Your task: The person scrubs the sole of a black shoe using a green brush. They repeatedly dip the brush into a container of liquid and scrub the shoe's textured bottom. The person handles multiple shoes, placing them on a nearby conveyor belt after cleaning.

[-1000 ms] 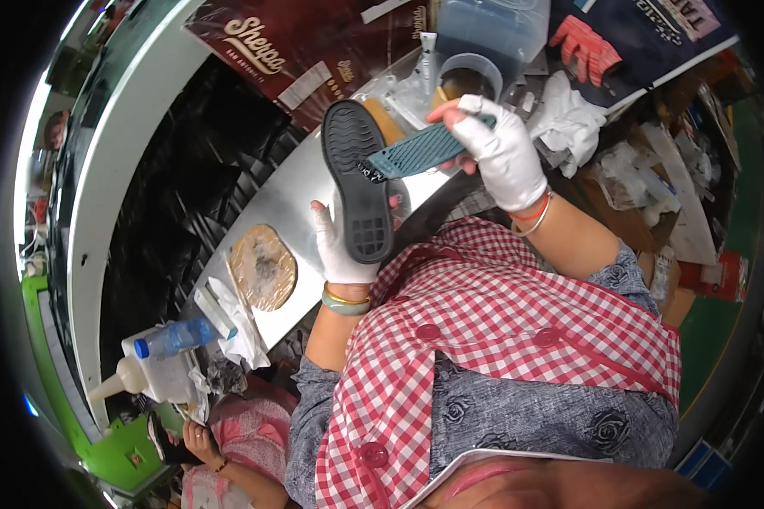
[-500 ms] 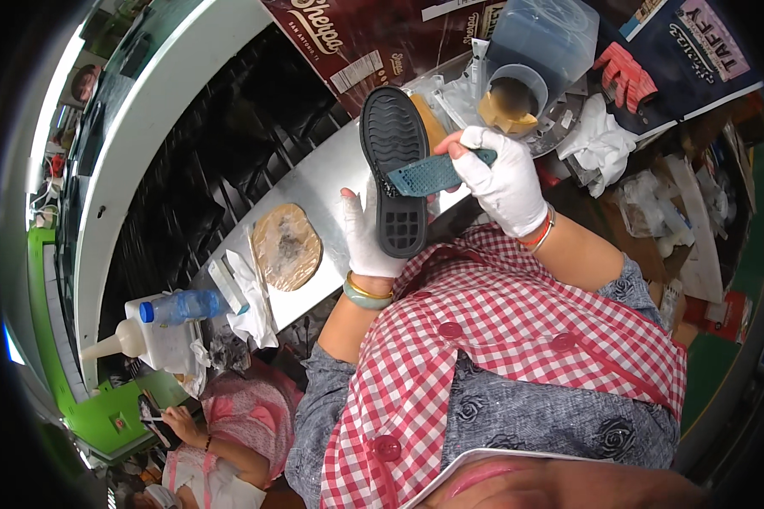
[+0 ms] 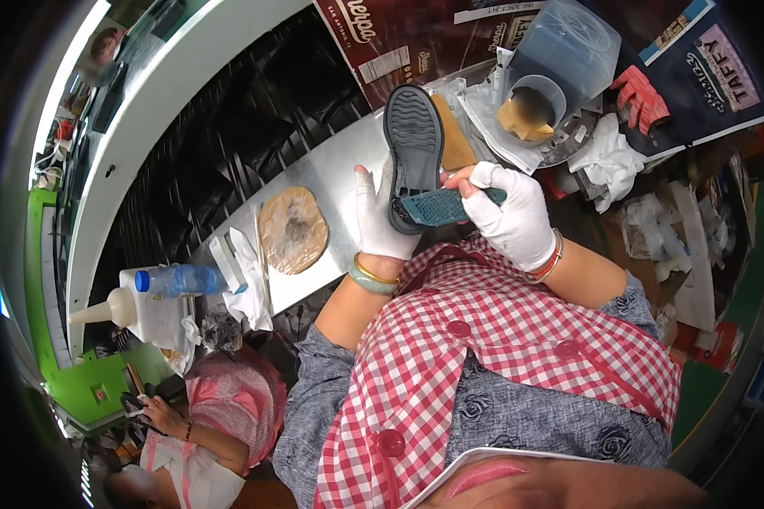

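A black shoe sole point(image 3: 414, 136) with a wavy tread stands tilted in front of me, its tread side facing me. My left hand point(image 3: 379, 222), in a white fingerless glove, holds it from behind and the left, thumb raised at its edge; the other fingers are hidden behind it. In a matching glove, my right hand point(image 3: 515, 219) pinches the end of a flat teal textured strip point(image 3: 435, 208). The strip lies across the lower part of the sole and hides some of its square-patterned heel.
On the metal bench point(image 3: 339, 212) lie a plastic-wrapped tan disc point(image 3: 294, 231) and a yellow pad point(image 3: 455, 136). A cup of dark liquid point(image 3: 533, 109) stands behind, beside a clear container point(image 3: 569, 47). A blue-capped bottle point(image 3: 182, 281) lies left. A co-worker point(image 3: 221, 424) sits lower left.
The teal strip and my right hand have moved down along the sole, from its middle to the heel. The whole view has shifted slightly.
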Tool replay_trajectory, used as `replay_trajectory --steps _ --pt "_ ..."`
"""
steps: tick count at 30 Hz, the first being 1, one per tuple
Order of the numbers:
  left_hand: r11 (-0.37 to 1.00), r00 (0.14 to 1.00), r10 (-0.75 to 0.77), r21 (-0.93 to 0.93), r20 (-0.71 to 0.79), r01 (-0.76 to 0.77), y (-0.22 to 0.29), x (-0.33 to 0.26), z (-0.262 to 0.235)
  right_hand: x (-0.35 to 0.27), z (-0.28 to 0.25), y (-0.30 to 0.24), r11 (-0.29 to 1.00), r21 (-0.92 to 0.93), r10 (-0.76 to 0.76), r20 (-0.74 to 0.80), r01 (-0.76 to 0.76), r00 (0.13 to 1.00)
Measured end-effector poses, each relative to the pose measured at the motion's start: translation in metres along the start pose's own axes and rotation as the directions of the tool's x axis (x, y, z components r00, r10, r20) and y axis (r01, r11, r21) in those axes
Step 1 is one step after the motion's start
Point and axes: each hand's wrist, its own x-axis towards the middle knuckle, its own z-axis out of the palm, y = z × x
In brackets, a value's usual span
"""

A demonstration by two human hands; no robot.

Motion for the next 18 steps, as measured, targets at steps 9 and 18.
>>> replay_trajectory --steps 9,18 --pt "0.983 0.983 -0.181 -0.007 0.036 0.182 0.009 -0.005 0.004 0.013 -0.014 -0.018 0.998 -0.01 0.061 0.286 -0.061 0.956" --pt "0.867 0.903 -0.4 0.384 0.156 0.318 0.021 -0.003 -0.004 0.041 -0.017 -0.032 0.96 -0.041 0.255 0.537 -0.278 0.804"
